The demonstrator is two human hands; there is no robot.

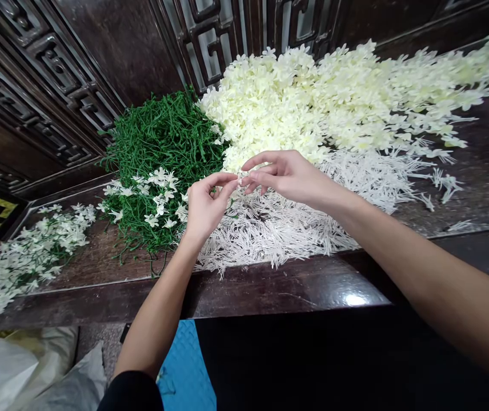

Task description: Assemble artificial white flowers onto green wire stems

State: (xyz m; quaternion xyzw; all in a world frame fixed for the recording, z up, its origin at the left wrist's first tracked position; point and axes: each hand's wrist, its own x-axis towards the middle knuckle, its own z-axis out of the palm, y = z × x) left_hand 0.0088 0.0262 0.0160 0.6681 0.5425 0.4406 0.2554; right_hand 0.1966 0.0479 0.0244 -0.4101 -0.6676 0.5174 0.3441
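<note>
My left hand (208,209) is closed in a pinch, thumb against forefinger. Its fingertips meet those of my right hand (282,174), whose fingers are curled with the forefinger arched above. A tiny whitish piece shows between the two hands, too small to make out. Below them spreads a heap of thin white plastic stamens (279,231). Left of my left hand lies a pile of green plastic stems (163,134), with several white artificial flowers (159,200) on its front. Behind my right hand rises a large mound of cream cloth petals (287,103).
A bunch of white flowers on green stems (34,260) lies at the far left of the dark wooden bench (270,291). Carved wooden panelling (111,45) stands behind. Pale sacks (34,365) are on the floor at lower left, near a blue stool or mat (187,365).
</note>
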